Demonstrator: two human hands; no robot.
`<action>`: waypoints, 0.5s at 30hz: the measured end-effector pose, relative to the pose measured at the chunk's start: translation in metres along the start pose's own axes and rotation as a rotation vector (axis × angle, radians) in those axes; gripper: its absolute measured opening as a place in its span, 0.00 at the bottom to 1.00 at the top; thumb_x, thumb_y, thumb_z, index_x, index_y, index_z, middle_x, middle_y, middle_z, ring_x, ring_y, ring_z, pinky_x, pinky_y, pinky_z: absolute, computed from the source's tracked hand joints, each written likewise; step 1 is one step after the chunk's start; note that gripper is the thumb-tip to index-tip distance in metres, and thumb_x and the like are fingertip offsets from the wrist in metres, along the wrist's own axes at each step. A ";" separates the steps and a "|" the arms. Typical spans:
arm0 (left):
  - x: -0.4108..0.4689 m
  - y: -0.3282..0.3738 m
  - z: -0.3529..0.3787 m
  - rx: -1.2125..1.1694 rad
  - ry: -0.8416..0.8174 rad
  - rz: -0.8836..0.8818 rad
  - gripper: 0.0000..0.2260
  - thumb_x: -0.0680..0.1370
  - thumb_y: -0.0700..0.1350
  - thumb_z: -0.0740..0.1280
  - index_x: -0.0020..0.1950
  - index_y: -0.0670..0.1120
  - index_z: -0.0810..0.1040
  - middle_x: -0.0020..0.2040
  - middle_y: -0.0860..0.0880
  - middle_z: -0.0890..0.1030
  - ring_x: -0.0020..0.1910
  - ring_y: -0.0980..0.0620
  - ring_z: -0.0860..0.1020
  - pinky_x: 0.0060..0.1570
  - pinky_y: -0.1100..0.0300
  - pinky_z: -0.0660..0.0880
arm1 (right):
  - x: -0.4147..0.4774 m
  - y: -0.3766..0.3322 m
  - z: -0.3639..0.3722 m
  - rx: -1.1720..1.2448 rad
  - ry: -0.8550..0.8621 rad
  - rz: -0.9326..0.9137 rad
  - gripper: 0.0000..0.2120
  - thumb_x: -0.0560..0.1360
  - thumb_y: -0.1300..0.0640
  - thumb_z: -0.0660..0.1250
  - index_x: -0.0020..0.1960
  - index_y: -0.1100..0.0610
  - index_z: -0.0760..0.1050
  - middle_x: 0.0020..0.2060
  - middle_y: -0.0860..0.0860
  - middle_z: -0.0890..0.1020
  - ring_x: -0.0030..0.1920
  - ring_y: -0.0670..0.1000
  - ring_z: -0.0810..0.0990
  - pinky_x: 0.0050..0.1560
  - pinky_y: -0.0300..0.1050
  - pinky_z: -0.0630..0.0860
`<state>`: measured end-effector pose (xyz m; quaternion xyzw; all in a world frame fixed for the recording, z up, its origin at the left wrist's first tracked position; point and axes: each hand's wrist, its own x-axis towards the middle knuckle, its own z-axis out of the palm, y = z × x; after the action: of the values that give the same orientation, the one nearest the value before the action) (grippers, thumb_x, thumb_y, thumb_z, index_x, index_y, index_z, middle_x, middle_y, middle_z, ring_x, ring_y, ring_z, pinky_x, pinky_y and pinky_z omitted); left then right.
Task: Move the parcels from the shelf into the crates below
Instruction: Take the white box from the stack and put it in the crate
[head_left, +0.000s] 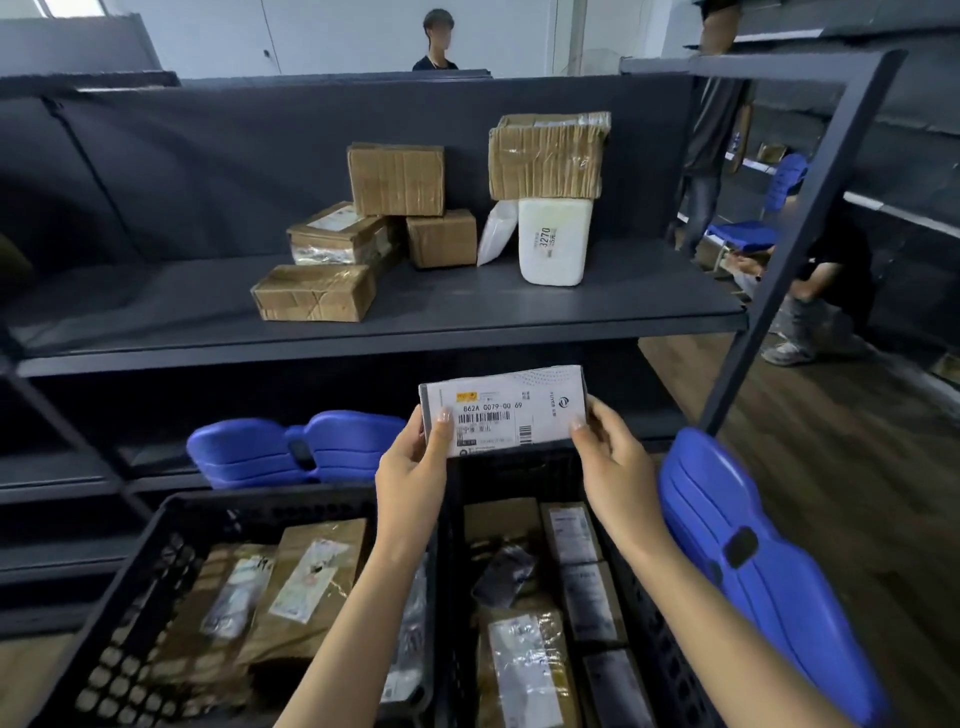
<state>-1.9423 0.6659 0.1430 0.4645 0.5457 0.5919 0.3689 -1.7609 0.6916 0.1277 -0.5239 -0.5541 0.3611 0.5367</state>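
Observation:
I hold a flat white parcel (506, 410) with a barcode label upright in front of me, above the gap between two black crates. My left hand (415, 462) pinches its left edge and my right hand (608, 452) pinches its right edge. The left crate (150, 551) and the right crate (644, 623) below both hold several taped parcels. On the dark shelf (156, 312) above stand several brown cardboard boxes (397, 179), a flat brown box (314, 291) near the front edge, and a white padded parcel (553, 241) marked 3270.
Blue plastic pieces lie on the lower shelf (296, 449) and lean beside the right crate (753, 561). A slanted dark shelf post (795, 244) rises at the right. One person crouches at the right (826, 291); another stands behind the shelf (436, 41).

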 end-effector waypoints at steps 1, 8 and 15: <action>-0.007 -0.001 0.000 -0.009 0.010 -0.018 0.11 0.80 0.53 0.62 0.57 0.55 0.81 0.49 0.59 0.85 0.53 0.62 0.81 0.54 0.65 0.74 | -0.005 0.002 -0.001 0.005 -0.005 0.012 0.16 0.80 0.53 0.61 0.68 0.49 0.71 0.55 0.38 0.80 0.57 0.36 0.77 0.60 0.36 0.72; -0.040 -0.013 0.005 -0.021 0.014 -0.114 0.13 0.80 0.55 0.62 0.57 0.52 0.82 0.51 0.55 0.85 0.53 0.59 0.82 0.56 0.60 0.74 | -0.027 0.016 -0.012 0.051 -0.059 0.106 0.20 0.80 0.51 0.61 0.71 0.50 0.69 0.59 0.42 0.80 0.59 0.39 0.77 0.62 0.39 0.73; -0.056 -0.021 0.006 -0.015 0.039 -0.115 0.15 0.81 0.52 0.60 0.67 0.51 0.74 0.56 0.56 0.83 0.58 0.61 0.79 0.64 0.57 0.72 | -0.033 0.012 -0.017 0.104 0.009 0.181 0.13 0.79 0.51 0.63 0.63 0.49 0.72 0.52 0.40 0.81 0.52 0.36 0.78 0.47 0.31 0.74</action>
<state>-1.9214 0.6172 0.1138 0.4182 0.5741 0.5826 0.3950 -1.7458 0.6590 0.1117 -0.5448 -0.4826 0.4342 0.5309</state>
